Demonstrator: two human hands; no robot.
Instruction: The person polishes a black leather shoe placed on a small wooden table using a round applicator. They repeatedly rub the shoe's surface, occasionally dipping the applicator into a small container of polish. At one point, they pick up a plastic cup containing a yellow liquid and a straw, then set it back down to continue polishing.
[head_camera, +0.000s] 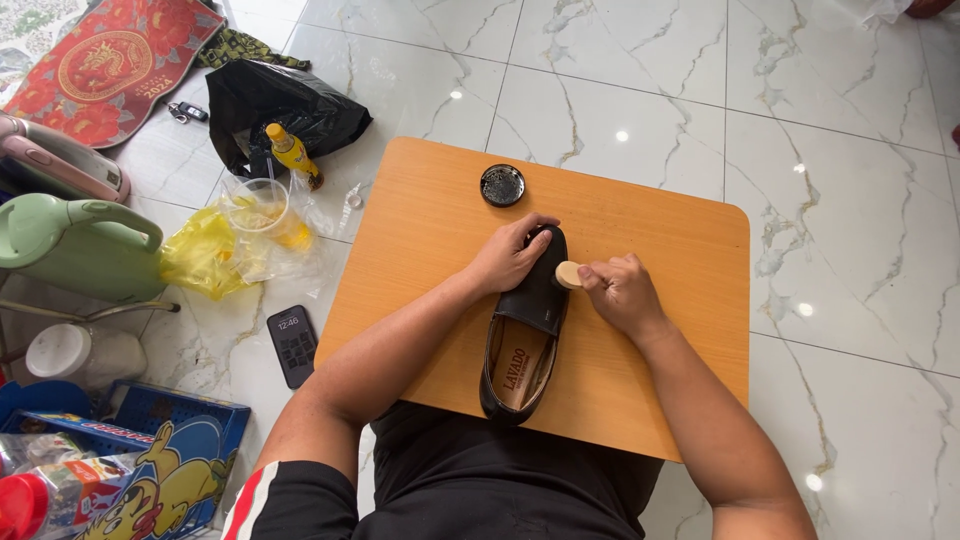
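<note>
A black leather slip-on shoe (528, 330) lies near the middle of a low orange-brown wooden table (660, 230), its long axis running almost straight away from the person, toe pointing to the far edge and tan-lined opening toward the body. The left hand (508, 255) is curled over the toe, gripping it. The right hand (622, 292) pinches a small round beige applicator pad (568, 274) between closed fingers, pressing it against the shoe's right side. Beyond the toe sits an open round black tin (502, 185). Left of the table, on the marble floor, lie a dark phone (293, 345), a yellow plastic bag with a clear cup (258, 208), a yellow bottle (291, 152) and a black bag (290, 105).
</note>
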